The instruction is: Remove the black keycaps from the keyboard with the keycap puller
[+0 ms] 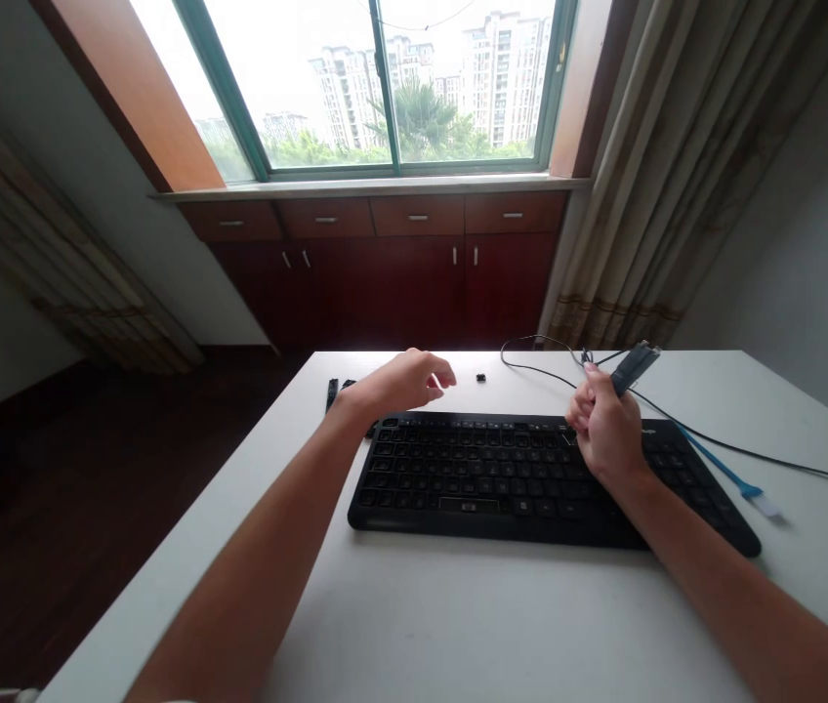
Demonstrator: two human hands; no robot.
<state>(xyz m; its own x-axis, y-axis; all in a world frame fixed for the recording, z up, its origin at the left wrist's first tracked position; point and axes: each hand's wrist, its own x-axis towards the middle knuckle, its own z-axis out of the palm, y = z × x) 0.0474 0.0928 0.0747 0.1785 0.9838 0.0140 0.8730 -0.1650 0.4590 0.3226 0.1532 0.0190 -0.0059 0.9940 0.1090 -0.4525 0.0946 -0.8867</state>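
A black keyboard (487, 478) lies across the white table, with several keys at its left and front looking stripped of their caps. My right hand (608, 420) is closed around a dark grey keycap puller (636, 366) above the keyboard's right part. Metal prongs stick out of the puller's upper end, and a thin wire shows below the fist. Over the keyboard's top left edge hovers my left hand (414, 379), fingers loosely bent and apart, with nothing visible in them. A small black keycap (480, 378) lies on the table to the right of those fingers.
Several black pieces (332, 392) lie behind my left forearm. A blue brush (732, 475) with pale bristles rests by the keyboard's right end. A black cable (751, 450) loops behind the keyboard and runs right. Beyond the table (414, 605) stand red cabinets (385, 293) under a window.
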